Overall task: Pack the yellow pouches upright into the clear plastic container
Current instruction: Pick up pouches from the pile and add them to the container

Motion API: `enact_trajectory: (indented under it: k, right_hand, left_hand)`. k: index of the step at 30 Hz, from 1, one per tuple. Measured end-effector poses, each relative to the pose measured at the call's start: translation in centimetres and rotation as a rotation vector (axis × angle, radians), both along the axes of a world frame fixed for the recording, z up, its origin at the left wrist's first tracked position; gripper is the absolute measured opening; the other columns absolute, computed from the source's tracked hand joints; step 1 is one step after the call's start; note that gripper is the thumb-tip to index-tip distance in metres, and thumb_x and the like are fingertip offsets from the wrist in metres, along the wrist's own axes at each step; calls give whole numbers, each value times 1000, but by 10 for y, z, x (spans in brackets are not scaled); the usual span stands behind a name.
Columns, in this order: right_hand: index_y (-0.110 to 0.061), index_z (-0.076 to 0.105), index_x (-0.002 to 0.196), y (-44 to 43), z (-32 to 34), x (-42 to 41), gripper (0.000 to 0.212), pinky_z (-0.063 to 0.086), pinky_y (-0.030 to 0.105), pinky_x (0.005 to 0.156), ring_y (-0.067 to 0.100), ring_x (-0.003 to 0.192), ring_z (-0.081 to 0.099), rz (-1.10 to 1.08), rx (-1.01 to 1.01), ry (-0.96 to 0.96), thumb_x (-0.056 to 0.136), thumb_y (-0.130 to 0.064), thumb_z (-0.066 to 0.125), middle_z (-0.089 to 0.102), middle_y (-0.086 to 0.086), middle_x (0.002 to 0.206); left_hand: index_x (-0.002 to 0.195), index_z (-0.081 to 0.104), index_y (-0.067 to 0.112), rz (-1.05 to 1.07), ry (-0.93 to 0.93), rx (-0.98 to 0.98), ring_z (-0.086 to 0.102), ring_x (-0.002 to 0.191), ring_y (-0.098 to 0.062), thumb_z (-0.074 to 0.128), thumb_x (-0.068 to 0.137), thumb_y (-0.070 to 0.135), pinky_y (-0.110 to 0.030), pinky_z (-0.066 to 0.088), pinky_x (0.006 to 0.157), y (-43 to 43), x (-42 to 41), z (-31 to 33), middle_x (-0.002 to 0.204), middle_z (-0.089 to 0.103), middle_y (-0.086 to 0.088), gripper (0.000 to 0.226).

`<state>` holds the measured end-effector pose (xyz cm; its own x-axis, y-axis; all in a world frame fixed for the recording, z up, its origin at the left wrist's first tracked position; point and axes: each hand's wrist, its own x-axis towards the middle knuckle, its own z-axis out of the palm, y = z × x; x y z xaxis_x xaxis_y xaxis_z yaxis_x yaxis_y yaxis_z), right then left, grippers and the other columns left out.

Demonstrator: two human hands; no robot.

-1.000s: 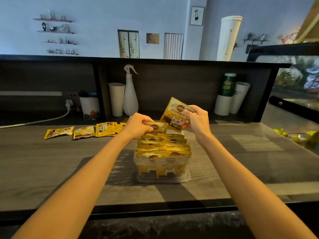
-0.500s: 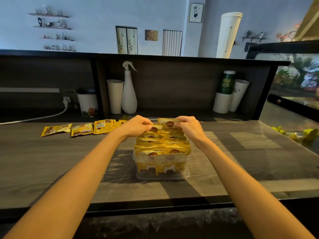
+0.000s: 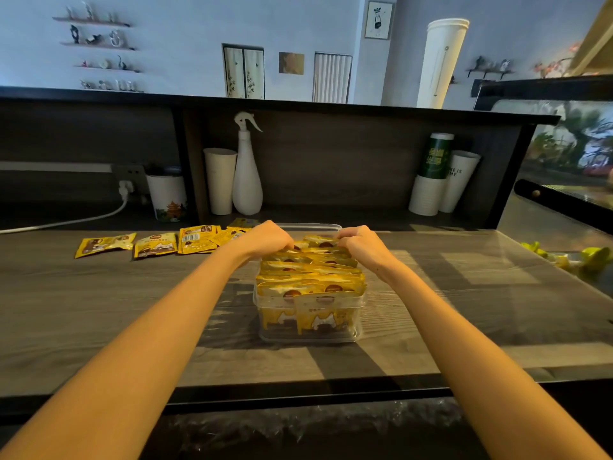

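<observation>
A clear plastic container (image 3: 265,302) stands mid-counter, packed with several yellow pouches (image 3: 311,277) standing upright in a row. My left hand (image 3: 265,239) and my right hand (image 3: 360,242) both rest on the far end of the row, fingers curled over the tops of the rearmost pouches (image 3: 320,241). Several more yellow pouches lie flat on the counter to the left: one (image 3: 104,244), a second (image 3: 154,249) and a small overlapping pile (image 3: 197,239).
On the dark wood counter (image 3: 99,310), at the back stand a white spray bottle (image 3: 247,174), paper cup stacks (image 3: 219,180) (image 3: 431,180), a printed cup (image 3: 167,197) and a plugged-in white cable (image 3: 83,220). A glass case (image 3: 564,180) is at the right, green items (image 3: 590,257) below it.
My right hand brought the raised pouch down into the far end of the container. Both hands have settled lower onto the pouch tops.
</observation>
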<state>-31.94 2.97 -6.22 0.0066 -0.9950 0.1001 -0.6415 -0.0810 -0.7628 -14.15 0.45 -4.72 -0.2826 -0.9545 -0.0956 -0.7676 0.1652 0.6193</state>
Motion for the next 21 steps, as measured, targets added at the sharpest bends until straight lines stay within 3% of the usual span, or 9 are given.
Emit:
enact_trajectory:
  k: [3, 7, 10, 12, 15, 17, 21]
  right_hand:
    - [-3, 62, 117, -1, 1, -1, 33, 34, 27, 86, 20, 110, 49, 0, -4, -23, 95, -3, 36, 58, 14, 119]
    - [0, 60, 120, 2, 0, 0, 36, 36, 26, 88, 15, 104, 45, 25, -7, -27, 96, -2, 34, 53, 6, 107]
    - [6, 64, 105, 3, -1, 0, 33, 42, 36, 83, 18, 94, 48, 38, 0, -29, 95, -7, 36, 54, 9, 96]
    - [3, 66, 95, 5, 0, 0, 30, 38, 31, 75, 20, 91, 48, 42, 2, -31, 95, -11, 39, 53, 10, 93]
    - [3, 64, 105, 10, 2, 1, 31, 35, 26, 83, 22, 100, 50, 83, -41, 105, 98, -13, 38, 56, 11, 104]
    - [0, 60, 117, 12, 3, 3, 32, 37, 27, 88, 25, 108, 53, 98, -66, 210, 99, -14, 38, 58, 13, 116]
    - [2, 55, 114, 15, 4, 4, 30, 36, 29, 85, 31, 108, 52, 100, -60, 278, 100, -16, 35, 55, 22, 121]
  left_hand:
    - [57, 36, 11, -6, -30, -10, 30, 59, -10, 44, 91, 7, -22, 27, 58, -1, -1, 1, 62, 33, -3, 35]
    - [64, 41, 11, -6, -35, -8, 34, 65, -14, 44, 90, 10, -29, 31, 65, -3, 2, -2, 68, 37, -5, 27]
    - [61, 33, 15, 6, -64, -38, 30, 60, -13, 42, 90, 20, -34, 26, 68, -1, 3, -6, 62, 31, -2, 31]
    - [59, 34, 16, 31, -53, -57, 35, 63, -15, 39, 90, 26, -36, 25, 74, 1, 3, -7, 62, 34, -4, 33]
    - [80, 65, 10, -2, -16, -119, 55, 89, -23, 36, 80, 43, -42, 39, 91, 2, 5, -6, 88, 63, -11, 44]
    - [96, 69, 10, -29, -34, -160, 57, 102, -26, 32, 76, 45, -50, 40, 98, 5, 6, -4, 105, 66, -10, 55]
    - [95, 67, 8, 9, -26, -136, 54, 106, -26, 33, 95, 31, -44, 38, 101, 8, 5, -8, 106, 63, -9, 41]
